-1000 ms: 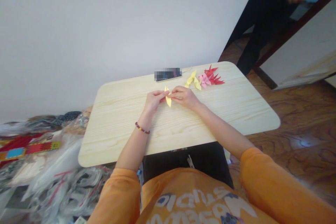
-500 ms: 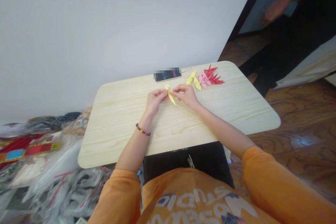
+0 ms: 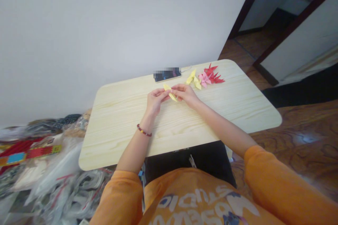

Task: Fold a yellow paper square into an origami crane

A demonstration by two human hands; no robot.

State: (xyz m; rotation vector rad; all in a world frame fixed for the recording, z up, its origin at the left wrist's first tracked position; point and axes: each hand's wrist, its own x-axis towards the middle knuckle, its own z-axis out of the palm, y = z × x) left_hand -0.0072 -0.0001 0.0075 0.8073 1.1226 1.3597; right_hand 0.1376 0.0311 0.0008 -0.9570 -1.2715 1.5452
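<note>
Between my two hands, just above the middle of the table, is a piece of folded yellow origami paper [image 3: 173, 97]. My left hand [image 3: 155, 101] is closed, pinching it from the left between thumb and fingers. From the other side my right hand [image 3: 186, 94] pinches the same paper, with thumb and index finger close to the left ones. Fingers hide part of its folds. To the right of my right hand lie yellow origami flowers [image 3: 194, 79], a pink one [image 3: 205, 79] and red ones [image 3: 215, 76], grouped together.
A phone [image 3: 168, 75] lies at the table's back edge by the wall. The pale wooden table [image 3: 118, 126] has rounded corners. Plastic-bagged goods [image 3: 63, 168] are piled on the left. A dark-clad leg [image 3: 303, 86] shows at the right, near a doorway.
The yellow paper has turned slightly and looks flatter, with my right fingers shifted a little around it. The other person has moved mostly out of view at the right.
</note>
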